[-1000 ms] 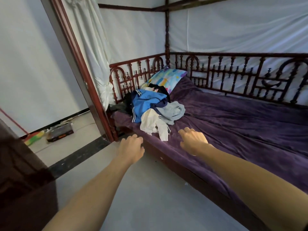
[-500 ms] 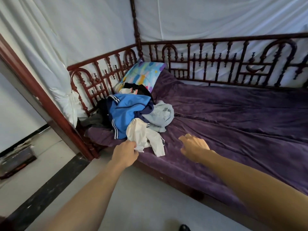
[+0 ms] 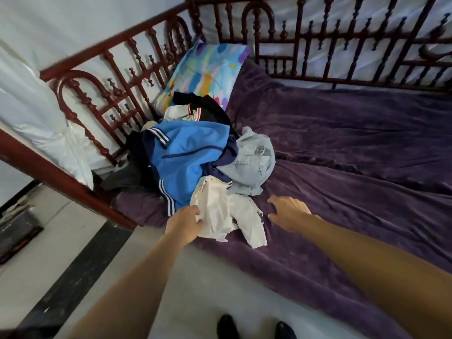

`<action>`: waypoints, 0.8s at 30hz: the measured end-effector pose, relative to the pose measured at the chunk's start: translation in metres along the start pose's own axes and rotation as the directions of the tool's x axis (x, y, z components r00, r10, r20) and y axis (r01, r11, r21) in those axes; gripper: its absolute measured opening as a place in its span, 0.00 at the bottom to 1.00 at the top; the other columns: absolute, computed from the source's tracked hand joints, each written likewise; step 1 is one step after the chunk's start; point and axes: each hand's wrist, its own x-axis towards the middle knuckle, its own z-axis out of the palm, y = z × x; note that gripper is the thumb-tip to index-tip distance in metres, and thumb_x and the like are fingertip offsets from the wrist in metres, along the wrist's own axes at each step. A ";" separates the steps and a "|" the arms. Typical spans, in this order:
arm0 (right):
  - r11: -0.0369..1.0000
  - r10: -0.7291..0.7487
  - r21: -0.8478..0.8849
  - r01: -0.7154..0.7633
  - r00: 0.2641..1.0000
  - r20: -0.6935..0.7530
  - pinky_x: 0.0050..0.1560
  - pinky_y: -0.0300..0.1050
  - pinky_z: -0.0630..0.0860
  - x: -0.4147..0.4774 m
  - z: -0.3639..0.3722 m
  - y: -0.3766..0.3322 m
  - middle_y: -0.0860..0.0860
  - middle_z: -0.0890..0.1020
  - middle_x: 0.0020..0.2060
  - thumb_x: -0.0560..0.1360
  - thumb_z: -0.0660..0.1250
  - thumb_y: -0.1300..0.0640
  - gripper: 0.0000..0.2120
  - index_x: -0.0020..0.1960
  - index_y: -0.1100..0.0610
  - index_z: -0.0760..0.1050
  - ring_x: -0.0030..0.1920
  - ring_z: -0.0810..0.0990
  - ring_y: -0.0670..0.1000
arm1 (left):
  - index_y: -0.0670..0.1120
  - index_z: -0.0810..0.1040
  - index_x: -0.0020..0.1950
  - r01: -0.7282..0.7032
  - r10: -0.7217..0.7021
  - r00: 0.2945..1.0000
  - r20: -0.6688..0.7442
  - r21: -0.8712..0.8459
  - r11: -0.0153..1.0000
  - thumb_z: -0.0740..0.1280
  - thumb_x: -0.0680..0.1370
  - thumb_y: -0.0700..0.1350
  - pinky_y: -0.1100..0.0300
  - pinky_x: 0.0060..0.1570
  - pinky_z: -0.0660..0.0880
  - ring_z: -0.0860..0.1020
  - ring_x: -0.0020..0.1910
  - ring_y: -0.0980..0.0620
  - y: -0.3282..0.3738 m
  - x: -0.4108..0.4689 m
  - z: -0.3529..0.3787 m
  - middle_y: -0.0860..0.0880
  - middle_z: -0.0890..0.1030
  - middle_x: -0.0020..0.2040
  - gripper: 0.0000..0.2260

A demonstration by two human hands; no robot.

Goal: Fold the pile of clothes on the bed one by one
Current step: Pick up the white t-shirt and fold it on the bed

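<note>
- The dark red wooden bed with purple velvet cover (image 3: 354,155) looks nearer than a second ago; the person has stepped closer.
- The mixed pile of clothes (image 3: 193,155) lies at the bed's left end, nothing folded yet.
- The crumpled white cotton garment (image 3: 220,211) lies at the pile's front edge.
- The left grip (image 3: 184,222), a bare hand, has now reached this garment and pinches its edge, so I judge the first pick-up begins.
- The right grip (image 3: 288,212) hovers just beside it, fingers spread, holding nothing.

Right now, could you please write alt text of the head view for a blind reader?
A person's left hand grips a cream garment at the near edge of a clothes pile on a purple bed; the right hand is open beside it.
</note>
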 end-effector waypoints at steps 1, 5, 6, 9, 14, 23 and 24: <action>1.000 0.018 0.018 -0.018 1.000 0.012 0.55 0.51 0.74 0.015 0.002 -0.005 0.52 0.77 0.61 0.77 0.63 0.49 0.23 0.71 0.51 0.66 0.59 0.77 0.57 | 0.50 0.75 0.61 0.001 -0.001 1.000 0.011 -0.003 1.000 0.63 0.76 0.50 0.55 0.49 0.71 0.77 0.56 0.47 -0.006 0.017 0.001 0.50 0.78 0.59 0.14; 0.988 0.103 0.110 -0.109 0.993 0.061 0.55 0.52 0.75 0.077 0.021 -0.026 0.52 0.79 0.57 0.75 0.64 0.47 0.22 0.67 0.50 0.69 0.56 0.78 0.57 | 0.47 0.73 0.65 -0.039 0.038 0.996 0.079 0.008 0.999 0.62 0.78 0.48 0.54 0.54 0.70 0.74 0.60 0.47 -0.027 0.088 0.014 0.48 0.75 0.63 0.16; 0.983 0.124 0.126 -0.133 0.989 0.081 0.55 0.51 0.75 0.092 0.027 -0.033 0.51 0.79 0.58 0.75 0.63 0.47 0.22 0.68 0.50 0.69 0.57 0.78 0.57 | 0.47 0.72 0.65 -0.053 0.052 0.994 0.091 0.004 0.999 0.61 0.79 0.48 0.53 0.54 0.70 0.74 0.60 0.46 -0.032 0.106 0.018 0.48 0.74 0.63 0.16; 0.963 0.169 0.190 -0.193 0.976 0.135 0.56 0.50 0.74 0.142 0.050 -0.056 0.51 0.78 0.61 0.76 0.64 0.46 0.22 0.69 0.48 0.68 0.59 0.77 0.56 | 0.44 0.73 0.59 -0.116 0.116 0.988 0.098 -0.005 0.993 0.60 0.79 0.46 0.53 0.48 0.71 0.76 0.55 0.45 -0.047 0.160 0.030 0.47 0.74 0.56 0.11; 0.911 0.198 0.334 -0.243 0.966 0.165 0.61 0.48 0.70 0.216 0.087 -0.102 0.51 0.75 0.65 0.76 0.65 0.43 0.28 0.72 0.50 0.65 0.64 0.73 0.54 | 0.45 0.68 0.45 -0.175 0.173 0.979 0.104 0.002 0.985 0.60 0.79 0.48 0.55 0.40 0.68 0.74 0.45 0.47 -0.071 0.231 0.052 0.49 0.72 0.44 0.08; 0.756 0.410 0.523 -0.393 0.908 0.090 0.31 0.47 0.61 0.211 0.110 -0.106 0.45 0.69 0.27 0.77 0.62 0.58 0.20 0.28 0.50 0.61 0.37 0.71 0.54 | 0.45 0.66 0.34 -0.256 0.275 0.959 0.075 -0.197 0.946 0.64 0.74 0.42 0.57 0.28 0.60 0.68 0.29 0.49 -0.072 0.264 0.052 0.51 0.71 0.28 0.10; 0.714 0.489 0.557 -0.423 0.872 0.035 0.32 0.47 0.60 0.202 0.104 -0.093 0.45 0.67 0.26 0.76 0.63 0.59 0.20 0.28 0.49 0.60 0.36 0.69 0.54 | 0.45 0.65 0.34 -0.269 0.293 0.956 0.037 -0.298 0.916 0.65 0.73 0.40 0.58 0.27 0.59 0.67 0.27 0.50 -0.071 0.262 0.050 0.51 0.69 0.26 0.11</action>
